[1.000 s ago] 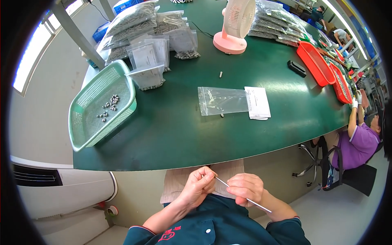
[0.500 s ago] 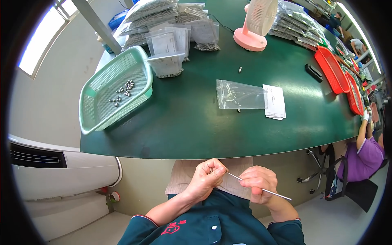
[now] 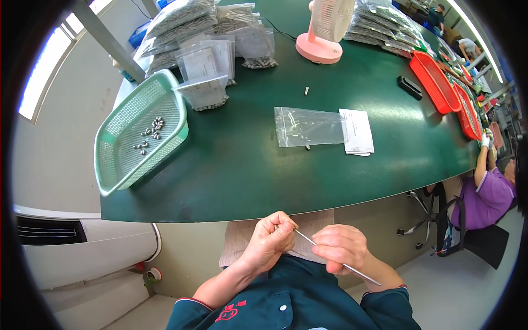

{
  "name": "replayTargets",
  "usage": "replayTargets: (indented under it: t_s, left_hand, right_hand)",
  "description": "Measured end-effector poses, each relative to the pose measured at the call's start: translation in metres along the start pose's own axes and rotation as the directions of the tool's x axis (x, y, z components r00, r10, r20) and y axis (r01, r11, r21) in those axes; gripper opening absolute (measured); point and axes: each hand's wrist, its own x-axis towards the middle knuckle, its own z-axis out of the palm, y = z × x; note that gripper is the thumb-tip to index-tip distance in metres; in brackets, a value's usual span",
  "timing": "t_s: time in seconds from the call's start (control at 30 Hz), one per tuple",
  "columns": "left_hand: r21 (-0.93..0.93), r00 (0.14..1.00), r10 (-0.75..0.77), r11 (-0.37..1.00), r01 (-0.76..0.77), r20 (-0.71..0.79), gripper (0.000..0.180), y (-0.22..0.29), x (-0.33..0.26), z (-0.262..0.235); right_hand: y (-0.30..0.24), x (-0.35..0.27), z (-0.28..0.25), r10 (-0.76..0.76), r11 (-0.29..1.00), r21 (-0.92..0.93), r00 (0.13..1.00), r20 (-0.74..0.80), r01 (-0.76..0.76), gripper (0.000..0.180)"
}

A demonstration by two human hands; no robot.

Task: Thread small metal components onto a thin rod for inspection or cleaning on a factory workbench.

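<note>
Thin metal rod (image 3: 335, 259) was held below the table edge, over the lap, slanting from upper left down to lower right. Right hand (image 3: 342, 248) was closed around its mid-length, the far end sticking out past the wrist. Left hand (image 3: 273, 240) was pinched shut at the rod's upper tip; whether a small part sat between those fingers could not be told.

Change over the last second: both hands stayed low at the lap, and the left hand closed in onto the tip, where earlier it stood slightly apart. Judged: work at the rod tip was in progress, not finished.

On the green table (image 3: 242, 165): clear plastic bag (image 3: 308, 126) with a white paper slip (image 3: 357, 131) just beside it, centre. Green mesh basket (image 3: 140, 137) at left held a few small metal pieces (image 3: 149, 133). Filled bags (image 3: 214, 44) were stacked beyond it, pink fan (image 3: 324, 27) further back, red trays (image 3: 440, 82) at right. A seated co-worker in purple (image 3: 489, 190) was at the far right. Nothing lay between hands and table.
</note>
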Motion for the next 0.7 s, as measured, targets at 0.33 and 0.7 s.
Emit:
replayTargets:
  t_s: [0.33,0.7]
  left_hand:
    - [0.194,0.98,0.119,0.977,-0.088,-0.156,0.013,0.019,0.009,-0.002]
    - [0.824,0.652,0.58,-0.552,-0.128,0.489,0.01,0.094,0.034,-0.033]
  right_hand:
    - [0.002,-0.005,0.004,0.22,0.975,0.082,0.957,-0.188,-0.208,0.036]
    - [0.013,-0.012,0.0,0.296,0.952,0.034,0.883,-0.365,-0.305,0.037]
